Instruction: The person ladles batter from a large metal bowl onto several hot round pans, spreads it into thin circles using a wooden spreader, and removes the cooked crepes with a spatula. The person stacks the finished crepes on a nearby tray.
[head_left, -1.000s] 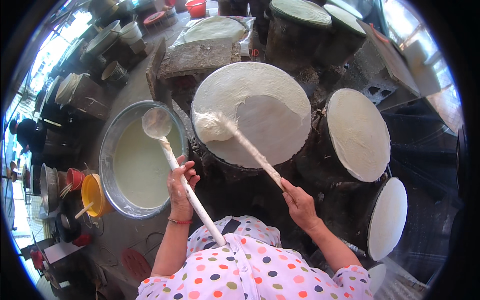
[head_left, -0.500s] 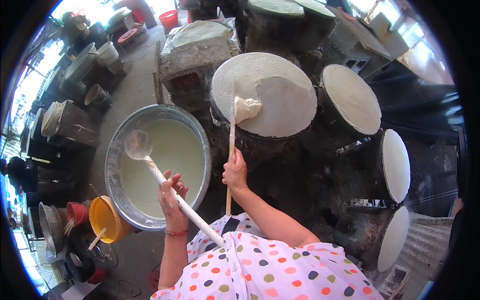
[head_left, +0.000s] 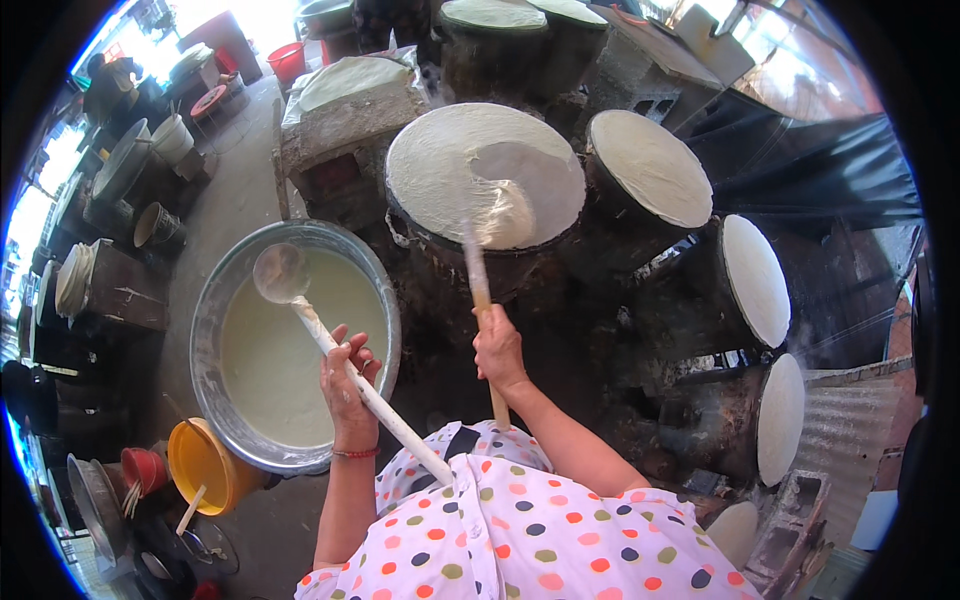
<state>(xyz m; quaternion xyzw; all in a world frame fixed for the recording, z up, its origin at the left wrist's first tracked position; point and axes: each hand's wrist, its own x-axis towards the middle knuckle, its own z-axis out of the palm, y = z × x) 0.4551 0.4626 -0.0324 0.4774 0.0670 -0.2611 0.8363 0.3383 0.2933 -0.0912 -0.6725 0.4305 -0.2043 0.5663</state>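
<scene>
Watching remotely, I see right hand [head_left: 498,347] wrapped around stick [head_left: 482,285], long axis running forward, slightly left; dough lump [head_left: 505,215] straight ahead on round griddle [head_left: 545,168], farther from left hand [head_left: 348,390], which loosely cradles ladle [head_left: 320,331] over basin [head_left: 208,345].

There is one view, and it looks from the head of the person, through a wide fisheye lens, downward and somewhat forward. The spotted shirt [head_left: 560,545] fills the middle of the lower edge, quite near to the camera. The left hand [head_left: 347,400] and the right hand [head_left: 499,345] come close to the centre, seen from above and behind; the grey basin [head_left: 207,350] is at the left, the round griddle [head_left: 545,180] farther ahead. Toward the dark border straight edges bend, and the far left, very bright, I perhaps cannot read well.
</scene>
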